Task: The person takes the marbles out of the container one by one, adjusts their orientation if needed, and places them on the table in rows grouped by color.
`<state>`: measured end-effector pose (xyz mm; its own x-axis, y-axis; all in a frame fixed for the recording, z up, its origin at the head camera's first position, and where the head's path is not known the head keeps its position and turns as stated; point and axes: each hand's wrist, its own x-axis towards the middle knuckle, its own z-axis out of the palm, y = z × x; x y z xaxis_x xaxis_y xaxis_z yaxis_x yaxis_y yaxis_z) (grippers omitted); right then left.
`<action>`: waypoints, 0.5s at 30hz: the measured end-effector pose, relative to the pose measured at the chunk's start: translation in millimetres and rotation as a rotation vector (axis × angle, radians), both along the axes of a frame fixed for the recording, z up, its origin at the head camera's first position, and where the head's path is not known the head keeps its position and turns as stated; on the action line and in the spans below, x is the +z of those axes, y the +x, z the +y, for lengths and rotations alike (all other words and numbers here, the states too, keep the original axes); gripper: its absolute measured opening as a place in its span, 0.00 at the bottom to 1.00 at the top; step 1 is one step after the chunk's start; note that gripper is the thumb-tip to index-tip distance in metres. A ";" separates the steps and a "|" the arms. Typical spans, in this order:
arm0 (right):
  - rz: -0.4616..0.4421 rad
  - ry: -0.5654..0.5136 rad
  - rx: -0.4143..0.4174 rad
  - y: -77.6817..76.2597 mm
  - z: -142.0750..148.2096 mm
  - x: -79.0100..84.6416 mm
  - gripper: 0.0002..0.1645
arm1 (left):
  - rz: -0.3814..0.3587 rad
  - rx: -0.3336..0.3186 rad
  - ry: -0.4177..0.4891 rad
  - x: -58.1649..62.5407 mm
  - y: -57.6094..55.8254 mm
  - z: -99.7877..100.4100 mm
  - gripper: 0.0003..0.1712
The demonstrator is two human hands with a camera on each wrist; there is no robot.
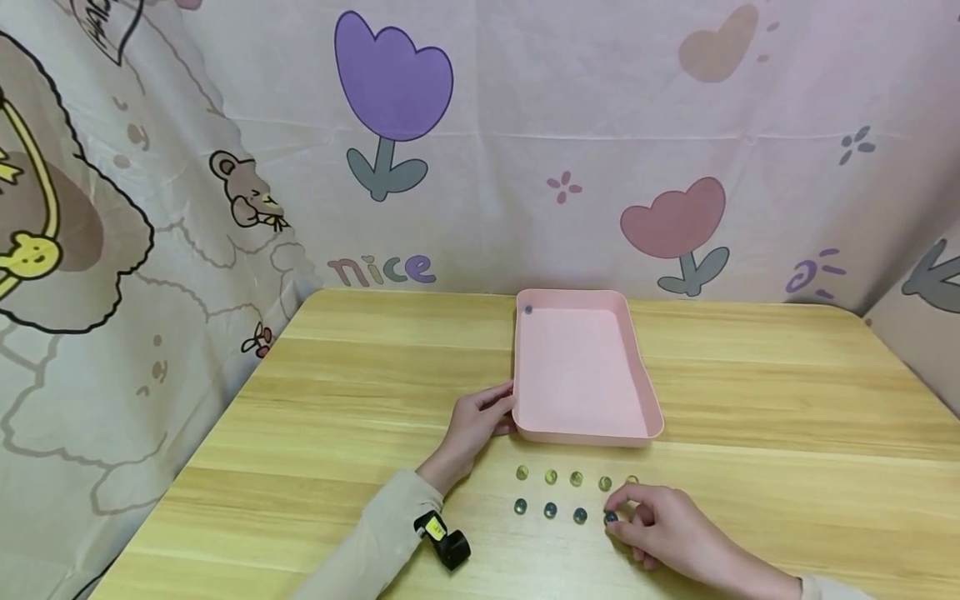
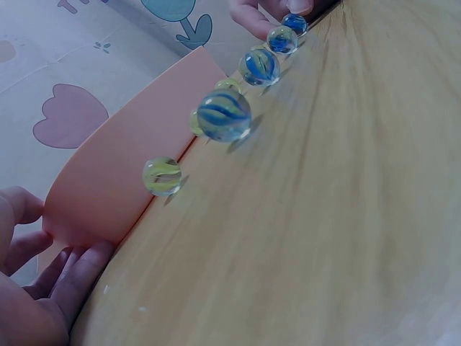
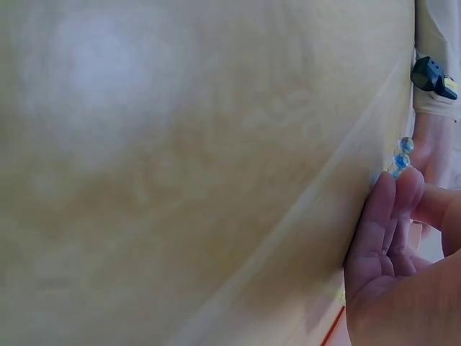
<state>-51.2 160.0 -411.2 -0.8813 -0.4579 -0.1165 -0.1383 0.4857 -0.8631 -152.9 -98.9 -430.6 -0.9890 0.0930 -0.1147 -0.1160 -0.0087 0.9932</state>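
Note:
My right hand pinches a blue-swirled glass marble between thumb and finger, at the right end of a row of blue marbles. Above that row runs another of several yellow-swirled marbles; its rightmost one is partly hidden by my fingers. Beyond them lies a shallow pink tray with one small bluish marble in its far left corner. With its fingers, my left hand touches the outside of the tray's left wall near the front corner. In the left wrist view, blue marbles stand on the table.
The wooden table reaches back to a printed cloth with flowers and bears. A black wrist camera is strapped to my left sleeve, left of the marble rows.

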 end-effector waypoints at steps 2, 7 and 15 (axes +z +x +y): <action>-0.004 -0.001 -0.003 0.2 0.1 -0.1 0.08 | 0.002 0.001 -0.004 0.6 0.3 0.2 0.22; -0.006 0.004 -0.008 0.7 0.8 -0.3 0.10 | 0.003 0.005 0.001 2.3 1.2 0.7 0.22; 0.011 0.009 -0.010 1.4 1.9 -0.6 0.11 | 0.002 0.006 0.004 2.9 0.5 1.3 0.22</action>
